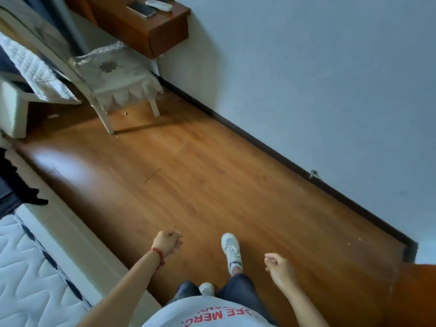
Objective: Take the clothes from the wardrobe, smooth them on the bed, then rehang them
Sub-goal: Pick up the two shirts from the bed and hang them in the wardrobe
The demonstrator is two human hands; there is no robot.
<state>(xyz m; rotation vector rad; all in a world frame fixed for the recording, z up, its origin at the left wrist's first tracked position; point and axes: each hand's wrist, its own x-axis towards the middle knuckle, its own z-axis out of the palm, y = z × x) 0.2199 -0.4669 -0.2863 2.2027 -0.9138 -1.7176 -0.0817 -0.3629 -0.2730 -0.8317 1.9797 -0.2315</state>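
Note:
My left hand hangs over the wooden floor with its fingers curled in and nothing in it; a red bracelet is on the wrist. My right hand is at the lower right, fingers loosely curled, also holding nothing. The bed with a white quilted mattress runs along the left edge. A dark garment lies on the bed at the far left, partly cut off by the frame. No wardrobe is in view.
A white chair with a lacy seat cover stands ahead at the upper left. Behind it, a brown wall-mounted desk carries a phone and a remote. A blue-grey wall with dark skirting runs along the right. My white shoes step on the wooden floor.

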